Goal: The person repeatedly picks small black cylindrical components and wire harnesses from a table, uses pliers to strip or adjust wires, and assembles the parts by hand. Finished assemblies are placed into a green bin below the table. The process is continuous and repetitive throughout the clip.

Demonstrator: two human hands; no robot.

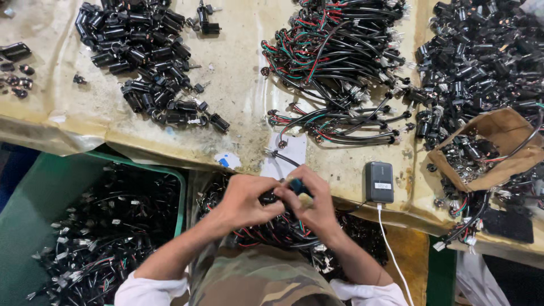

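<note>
Hands [280, 198] pinch small black connector [296, 186] between them, above lap.

Left hand [245, 199] and right hand [313, 203] gripping a small black connector [286, 191], wire harnesses [334, 62] on workbench [238, 85]

Left hand [245, 199] and right hand [317, 205] together, fingers curled, forearms angled inward
</note>
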